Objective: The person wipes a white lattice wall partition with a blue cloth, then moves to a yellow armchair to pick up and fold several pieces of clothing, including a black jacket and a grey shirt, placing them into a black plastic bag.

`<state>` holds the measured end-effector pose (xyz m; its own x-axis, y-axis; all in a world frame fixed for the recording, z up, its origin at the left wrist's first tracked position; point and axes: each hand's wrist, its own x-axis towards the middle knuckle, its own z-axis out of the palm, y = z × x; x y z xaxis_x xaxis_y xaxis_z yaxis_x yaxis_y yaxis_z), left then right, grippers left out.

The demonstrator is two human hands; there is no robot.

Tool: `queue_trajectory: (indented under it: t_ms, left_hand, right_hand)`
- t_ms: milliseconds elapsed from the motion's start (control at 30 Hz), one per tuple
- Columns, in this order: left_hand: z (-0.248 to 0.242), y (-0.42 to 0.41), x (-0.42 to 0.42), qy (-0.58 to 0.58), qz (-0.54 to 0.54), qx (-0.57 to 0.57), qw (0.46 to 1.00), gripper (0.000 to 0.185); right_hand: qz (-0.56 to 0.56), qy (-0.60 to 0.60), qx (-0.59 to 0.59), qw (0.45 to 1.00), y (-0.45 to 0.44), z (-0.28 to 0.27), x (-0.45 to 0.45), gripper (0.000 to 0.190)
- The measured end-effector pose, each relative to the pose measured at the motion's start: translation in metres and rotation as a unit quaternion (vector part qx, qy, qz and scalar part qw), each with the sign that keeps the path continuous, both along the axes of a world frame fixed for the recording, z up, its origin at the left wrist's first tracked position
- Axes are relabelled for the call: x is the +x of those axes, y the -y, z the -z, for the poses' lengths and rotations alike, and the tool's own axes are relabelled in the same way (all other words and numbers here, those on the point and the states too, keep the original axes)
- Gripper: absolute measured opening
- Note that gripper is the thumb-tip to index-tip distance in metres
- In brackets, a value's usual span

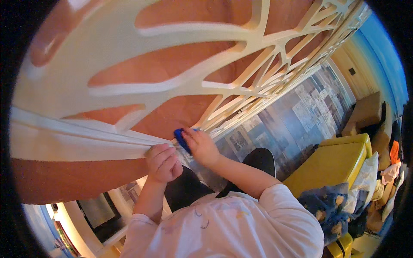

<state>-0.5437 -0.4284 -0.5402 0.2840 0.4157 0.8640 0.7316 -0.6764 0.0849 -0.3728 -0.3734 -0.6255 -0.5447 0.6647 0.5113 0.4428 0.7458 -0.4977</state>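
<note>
My left hand point(164, 163) is curled against the near edge of a white cut-out lattice panel point(180, 85), at its lower part. The fingertips lie over the panel's edge strip, and what sits inside the fingers is hidden. Just to the right, my right hand point(202, 146) holds a blue object point(183, 140), perhaps a cloth or sponge. It is close to the foot of the panel, and the fingers cover part of it. Behind the panel's openings shows a reddish-brown surface point(161, 61).
Patchwork-patterned flooring point(284, 119) runs along the panel. To the right stands a yellow upholstered seat point(329, 161) with a blue patterned fabric point(326, 206) and cushions. Cardboard boxes point(364, 111) lie beyond it. At lower left is a dark-screened unit point(98, 214) in a pale frame.
</note>
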Motion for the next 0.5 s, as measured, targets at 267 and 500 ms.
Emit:
queue_trajectory:
  t_ms: [267,500]
  left_hand:
    - [0.002,-0.004,0.004,0.014,-0.006,0.038,0.999,0.023]
    - [0.011,-0.004,0.025,0.032,-0.024,-0.053,0.998,0.029]
  right_hand:
    - [-0.067,-0.007,0.046,0.997,0.007,-0.004,-0.023,0.039]
    - [-0.067,0.006,0.139,0.988,-0.045,0.016,0.063,0.044]
